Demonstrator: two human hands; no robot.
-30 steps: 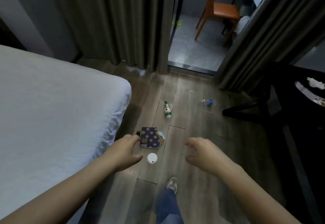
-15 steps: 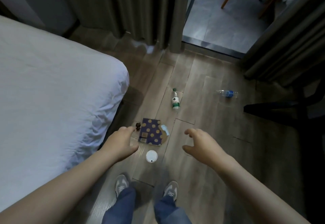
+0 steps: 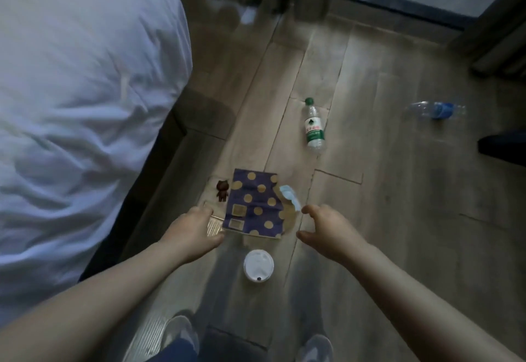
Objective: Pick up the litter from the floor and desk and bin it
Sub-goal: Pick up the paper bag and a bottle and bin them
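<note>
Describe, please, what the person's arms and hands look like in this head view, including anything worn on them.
Both forearms are bare as far as the frame's edge, with no sleeves in view. The left hand and right hand wear no gloves, and I can see no rings, watch or bracelet. The picture is dim and slightly blurred, so small details could be missed.

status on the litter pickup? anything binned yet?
Done: nothing visibly; no bin in view. In hand: nothing; the left hand and right hand reach, open, either side of the dotted paper bag. Left on the floor: that bag, the white cup lid, the blue scrap, the green-label bottle, the blue-label bottle, and a small bear figure. Desk out of view.
</note>
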